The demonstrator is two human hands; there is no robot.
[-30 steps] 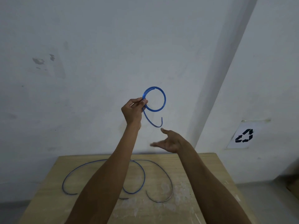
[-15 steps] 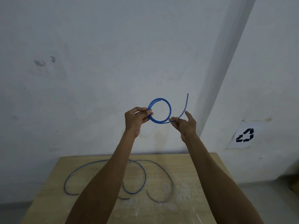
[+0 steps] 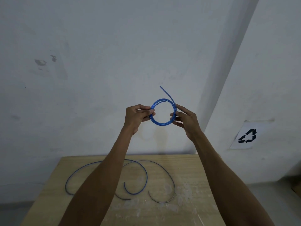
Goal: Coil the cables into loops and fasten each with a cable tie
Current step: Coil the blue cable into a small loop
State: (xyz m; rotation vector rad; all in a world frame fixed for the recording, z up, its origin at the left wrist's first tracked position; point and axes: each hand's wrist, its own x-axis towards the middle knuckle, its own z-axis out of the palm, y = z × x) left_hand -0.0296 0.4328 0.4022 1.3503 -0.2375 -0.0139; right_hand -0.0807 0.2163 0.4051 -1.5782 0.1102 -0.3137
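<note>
Head view, looking out along both bare forearms: the person holds the blue cable (image 3: pixel 162 124) up in front of the wall (image 3: pixel 97 62), well above the table (image 3: pixel 200 173). It is wound into a small round coil of what looks like two turns. The left hand (image 3: pixel 137 117) pinches the coil's left side between thumb and curled fingers. The right hand (image 3: pixel 187 122) pinches the right side, with its forefinger laid along the outside of the loop. From that right-hand grip a short free end curves up and to the left, clear of the ring.

Below, the table is pale bare wood, scuffed and smeared with whitish patches near its front edge. Two loose cables lie on it in wide open curls: a blue one (image 3: pixel 147 175) and a darker one (image 3: pixel 162 202). They cross each other near the left forearm, which hides part of both. A thin pale strip (image 3: pixel 201 219) lies near the front right of the tabletop — I cannot tell what it is.

The wall is plain off-white with a few dark chipped marks (image 3: pixel 40 62) on the left. On the right a column juts out, and a paper sign (image 3: pixel 247 136) with a black recycling symbol is stuck low on it, slightly askew.
</note>
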